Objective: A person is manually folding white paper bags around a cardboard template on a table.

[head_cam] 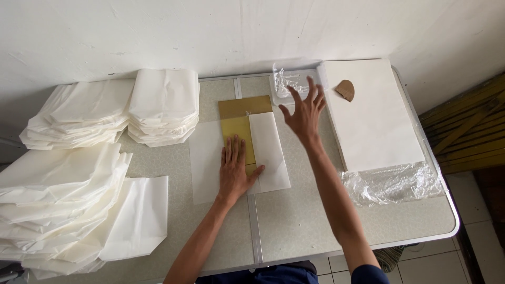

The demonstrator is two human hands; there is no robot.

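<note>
The left hand point(234, 171) lies flat, fingers together, pressing the gold board point(239, 131) onto the white paper sheet point(210, 163) (one flap already folded over the board's right side). The right hand point(305, 113) hovers with fingers spread wide, holding nothing, near the clear plastic tray point(286, 79).

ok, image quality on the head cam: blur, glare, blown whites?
Head view: even soft daylight with faint shadows. The right hand is slightly motion-blurred, fingers spread in the air; the left hand is sharp, flat on the gold template. White paper stacks are near clipping, with folds barely readable. There is mild glare on the clear plastic wrap. Table edges bow slightly from wide-angle distortion.
</note>
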